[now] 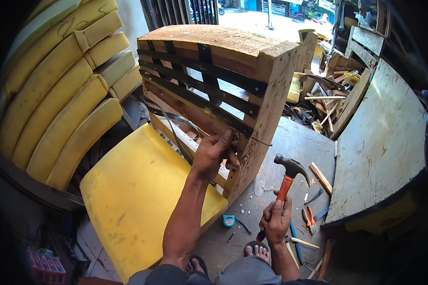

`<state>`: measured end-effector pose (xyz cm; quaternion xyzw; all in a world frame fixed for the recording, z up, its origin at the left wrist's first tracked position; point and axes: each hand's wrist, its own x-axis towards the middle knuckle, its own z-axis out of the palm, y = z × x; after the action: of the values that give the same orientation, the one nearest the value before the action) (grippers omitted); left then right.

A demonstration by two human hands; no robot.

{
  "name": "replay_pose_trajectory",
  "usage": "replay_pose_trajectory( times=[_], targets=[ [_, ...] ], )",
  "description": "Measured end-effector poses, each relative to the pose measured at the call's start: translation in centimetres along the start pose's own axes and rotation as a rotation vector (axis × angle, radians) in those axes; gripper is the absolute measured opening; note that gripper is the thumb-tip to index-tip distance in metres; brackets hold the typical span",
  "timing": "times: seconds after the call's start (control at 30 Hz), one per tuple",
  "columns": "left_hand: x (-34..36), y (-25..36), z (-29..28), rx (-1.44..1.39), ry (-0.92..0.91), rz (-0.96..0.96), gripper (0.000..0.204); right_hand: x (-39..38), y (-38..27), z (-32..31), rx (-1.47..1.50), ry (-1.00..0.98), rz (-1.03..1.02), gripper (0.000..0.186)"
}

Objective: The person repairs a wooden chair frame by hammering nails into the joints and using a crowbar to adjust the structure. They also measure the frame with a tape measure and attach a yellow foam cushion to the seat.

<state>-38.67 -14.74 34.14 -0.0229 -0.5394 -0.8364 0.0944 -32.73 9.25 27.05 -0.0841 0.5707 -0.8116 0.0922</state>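
Note:
A wooden seat frame (272, 90) stands tilted in front of me, crossed by black webbing straps (229, 93). My left hand (216, 154) is at the frame's lower right inner edge, just under the lowest strap. Its thumb and fingers are pinched together; what they hold is hidden. A thin dark piece (261, 142) sticks out from the frame's side near that hand. In my right hand (276, 221) is a claw hammer (285, 186) with a red handle, held upright by the grip, its head apart from the frame.
Yellow foam (138, 190) lies at the frame's near left, with stacked foam pieces (62, 114) behind. On the grey surface are a tape measure (228, 220), orange-handled pliers (309, 217) and wood scraps (321, 177). A pale panel (380, 147) leans at right, beside a scrap pile.

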Motion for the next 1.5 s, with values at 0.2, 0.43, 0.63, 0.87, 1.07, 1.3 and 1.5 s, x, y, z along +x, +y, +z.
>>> replay_pose_trajectory(
  times=[0.2,0.43,0.63,0.87,1.07,1.3,1.5],
  targets=[
    [0.5,-1.3,0.8,0.054,0.086,0.107,0.033,0.2,-1.4,0.0,-0.008,-0.002,-0.092,0.037],
    [2.2,-1.7,0.6,-0.015,0.062,0.095,0.032,2.0,-1.7,2.7,0.128,0.103,-0.201,0.036],
    [3.0,0.4,0.6,0.013,-0.031,-0.044,0.031,2.1,-1.6,2.4,0.176,0.055,-0.178,0.034],
    [3.2,0.6,0.3,-0.054,-0.034,-0.078,0.031,2.1,-1.1,1.9,0.116,0.016,-0.132,0.033],
    [3.3,0.6,0.5,-0.007,-0.029,-0.076,0.031,2.3,-1.6,3.5,0.316,0.177,-0.275,0.032],
    [3.1,1.0,0.3,0.062,-0.023,-0.096,0.032,2.1,-3.1,2.3,0.209,0.106,-0.244,0.036],
    [3.2,1.5,0.3,0.119,-0.038,-0.114,0.031,4.2,0.1,3.2,-0.13,0.031,-0.265,0.031]
  ],
)
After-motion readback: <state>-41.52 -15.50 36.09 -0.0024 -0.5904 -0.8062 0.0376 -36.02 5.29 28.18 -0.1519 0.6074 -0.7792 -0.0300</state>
